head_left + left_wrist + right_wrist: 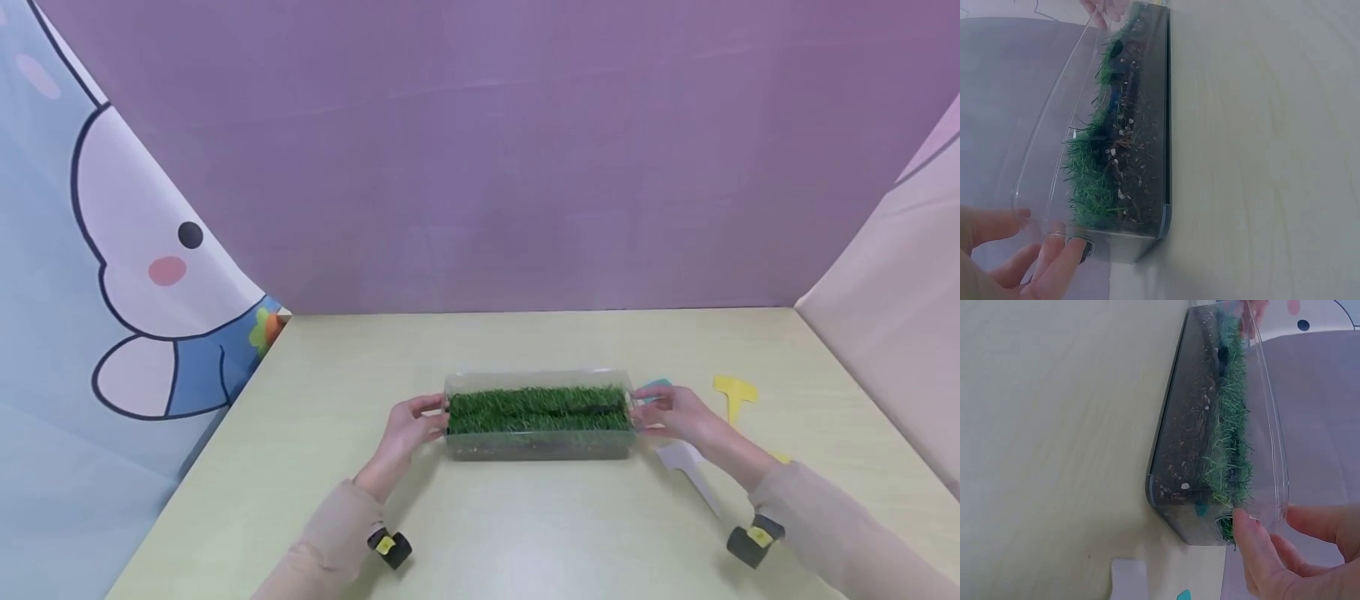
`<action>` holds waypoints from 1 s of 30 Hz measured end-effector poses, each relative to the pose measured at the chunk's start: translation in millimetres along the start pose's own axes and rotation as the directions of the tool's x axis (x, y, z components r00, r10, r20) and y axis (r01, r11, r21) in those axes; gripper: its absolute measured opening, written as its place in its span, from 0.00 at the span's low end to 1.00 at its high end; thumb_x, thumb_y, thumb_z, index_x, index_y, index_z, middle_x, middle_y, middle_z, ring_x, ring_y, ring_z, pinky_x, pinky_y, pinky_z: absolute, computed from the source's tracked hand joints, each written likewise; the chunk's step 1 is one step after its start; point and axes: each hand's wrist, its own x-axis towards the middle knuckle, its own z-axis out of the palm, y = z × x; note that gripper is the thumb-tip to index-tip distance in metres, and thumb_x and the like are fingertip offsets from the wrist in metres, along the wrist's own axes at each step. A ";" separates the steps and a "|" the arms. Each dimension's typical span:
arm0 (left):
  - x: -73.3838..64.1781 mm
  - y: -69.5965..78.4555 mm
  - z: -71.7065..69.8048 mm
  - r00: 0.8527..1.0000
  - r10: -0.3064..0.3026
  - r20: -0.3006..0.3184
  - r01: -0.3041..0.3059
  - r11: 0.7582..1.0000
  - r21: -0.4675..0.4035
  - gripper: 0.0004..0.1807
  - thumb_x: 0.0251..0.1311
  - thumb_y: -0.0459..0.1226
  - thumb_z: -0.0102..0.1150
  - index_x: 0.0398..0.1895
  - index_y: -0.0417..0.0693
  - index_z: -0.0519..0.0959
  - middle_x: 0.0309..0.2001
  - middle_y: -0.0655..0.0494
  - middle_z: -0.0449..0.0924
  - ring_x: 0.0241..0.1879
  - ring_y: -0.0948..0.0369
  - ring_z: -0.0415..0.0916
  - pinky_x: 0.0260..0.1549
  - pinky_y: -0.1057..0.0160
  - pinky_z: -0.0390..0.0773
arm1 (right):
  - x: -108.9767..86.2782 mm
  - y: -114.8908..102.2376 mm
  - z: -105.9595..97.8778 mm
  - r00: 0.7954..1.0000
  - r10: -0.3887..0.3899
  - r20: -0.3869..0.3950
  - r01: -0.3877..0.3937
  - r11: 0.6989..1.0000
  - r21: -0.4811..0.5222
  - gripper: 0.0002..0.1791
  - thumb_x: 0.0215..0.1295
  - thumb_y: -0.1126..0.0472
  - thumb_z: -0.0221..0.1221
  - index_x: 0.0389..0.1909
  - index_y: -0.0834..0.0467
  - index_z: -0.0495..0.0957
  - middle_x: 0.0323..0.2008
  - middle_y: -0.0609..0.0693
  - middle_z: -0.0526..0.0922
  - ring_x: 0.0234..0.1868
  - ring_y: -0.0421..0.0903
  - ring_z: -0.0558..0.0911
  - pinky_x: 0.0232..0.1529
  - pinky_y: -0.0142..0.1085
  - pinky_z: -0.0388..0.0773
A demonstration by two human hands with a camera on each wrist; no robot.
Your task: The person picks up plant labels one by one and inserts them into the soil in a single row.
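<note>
Left fingers, right fingers, partly curled, gripping clear grass-filled box

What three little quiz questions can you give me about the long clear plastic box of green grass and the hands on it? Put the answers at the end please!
1. Pick one: what shows under the short green grass in the long clear plastic box?
a) blue water
b) dark, soil-like bits
c) white cotton

2. True or false: the flat yellow T-shaped tag lies nearer the bare right hand than the bare left hand.

3. Fill in the missing word: the two hands hold the box at its opposite ____.

Key: 1. b; 2. true; 3. ends
</note>
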 end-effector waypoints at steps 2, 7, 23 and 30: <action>-0.9 0.8 -0.1 1.000 0.002 0.000 -0.002 1.000 0.003 0.21 0.51 0.26 0.53 0.52 0.34 0.70 0.50 0.39 0.72 0.41 0.53 0.75 0.42 0.58 0.77 | 0.3 0.6 -0.6 1.000 -0.008 0.007 0.008 1.000 -0.002 0.25 0.60 0.71 0.49 0.56 0.78 0.55 0.44 0.69 0.74 0.44 0.54 0.78 0.45 0.41 0.77; -2.8 1.7 0.3 1.000 -0.005 0.002 0.005 1.000 -0.007 0.22 0.51 0.25 0.53 0.52 0.33 0.69 0.50 0.38 0.72 0.41 0.52 0.75 0.43 0.56 0.77 | 1.9 3.3 -2.0 1.000 -0.008 0.015 0.008 1.000 -0.002 0.26 0.60 0.69 0.51 0.56 0.77 0.56 0.43 0.68 0.75 0.42 0.52 0.78 0.44 0.41 0.77; -7.0 1.8 0.5 1.000 -0.002 -0.003 0.002 0.999 -0.035 0.22 0.49 0.25 0.55 0.51 0.32 0.70 0.48 0.38 0.73 0.38 0.53 0.76 0.40 0.58 0.78 | 3.7 5.4 -6.3 1.000 0.014 0.017 -0.014 1.000 0.003 0.26 0.59 0.69 0.52 0.55 0.78 0.56 0.41 0.66 0.76 0.41 0.51 0.79 0.44 0.40 0.78; -6.9 1.9 1.2 1.000 -0.007 -0.018 0.007 0.999 -0.034 0.22 0.49 0.25 0.54 0.51 0.31 0.69 0.48 0.38 0.73 0.37 0.54 0.77 0.40 0.58 0.79 | 3.2 4.2 -7.7 0.999 -0.022 0.042 0.023 1.000 -0.013 0.25 0.60 0.70 0.50 0.55 0.79 0.55 0.41 0.67 0.76 0.42 0.55 0.78 0.43 0.40 0.78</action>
